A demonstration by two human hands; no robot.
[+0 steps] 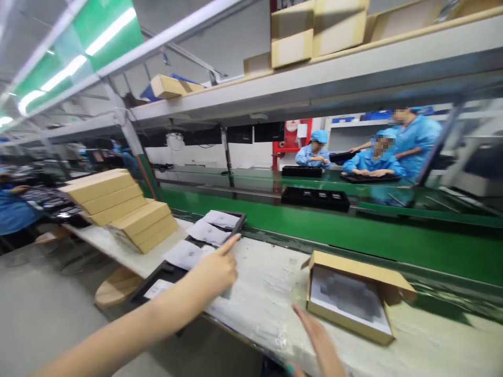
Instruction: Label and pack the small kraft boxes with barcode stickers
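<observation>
My left hand (215, 268) reaches out over the white worktop (271, 293), forefinger stretched toward a black tray (236, 222) that holds white bagged items (206, 232). It holds nothing. My right hand (320, 343) hovers low at the front edge, fingers flat and apart, just left of an open cardboard box (353, 296) with a white sheet inside.
Stacked closed cardboard boxes (121, 207) stand at the left of the worktop. A green conveyor (353, 230) runs behind it, carrying a black tray (315, 199). People in blue coats work on the far side. More boxes sit on the overhead shelf (314, 31). A round stool (116, 287) stands below.
</observation>
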